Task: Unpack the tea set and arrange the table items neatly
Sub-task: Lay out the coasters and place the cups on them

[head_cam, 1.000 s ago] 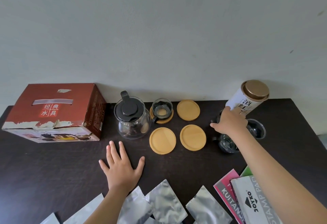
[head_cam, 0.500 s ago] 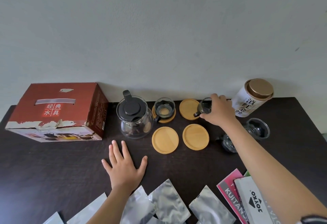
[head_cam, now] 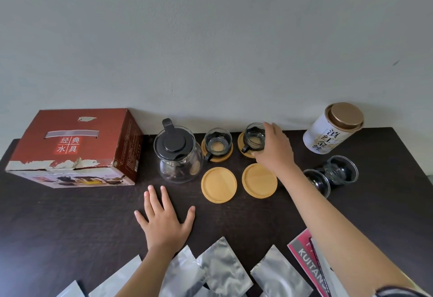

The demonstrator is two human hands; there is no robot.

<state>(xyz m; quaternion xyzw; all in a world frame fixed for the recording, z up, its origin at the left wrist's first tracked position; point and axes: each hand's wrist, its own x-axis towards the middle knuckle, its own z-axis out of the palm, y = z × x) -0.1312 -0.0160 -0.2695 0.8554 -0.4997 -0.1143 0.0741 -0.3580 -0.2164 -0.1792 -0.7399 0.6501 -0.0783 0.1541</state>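
The right hand (head_cam: 276,150) grasps a small glass cup (head_cam: 254,137) by its right side, fingers curled over the rim and thumb low on the wall. The cup stands upright, mouth up, over a round wooden coaster (head_cam: 243,147) just right of the teapot's neighbouring cup; whether its base already rests on the wood cannot be told. Its dark handle points toward the near left, at the teapot.

The glass teapot (head_cam: 178,154) serves as the landmark: upright on the dark table (head_cam: 70,214), black lid on, its handle pointing away toward the wall. Just right of it a second cup (head_cam: 217,142) sits upright on its own coaster (head_cam: 218,156), handle also pointing near left. In front of those, nearer the person, two bare coasters (head_cam: 219,184) (head_cam: 259,180) lie flat side by side. Far right of the teapot two more glass cups (head_cam: 342,171) (head_cam: 316,181) lie together, seemingly tipped on their sides, with a white tea tin (head_cam: 328,132) behind them by the wall. Left of the teapot stands the red cardboard box (head_cam: 72,146).

The left hand (head_cam: 165,221) lies flat and open on the table in front of the teapot, fingers spread toward it, holding nothing. Silver foil packets (head_cam: 225,266) lie along the near edge.
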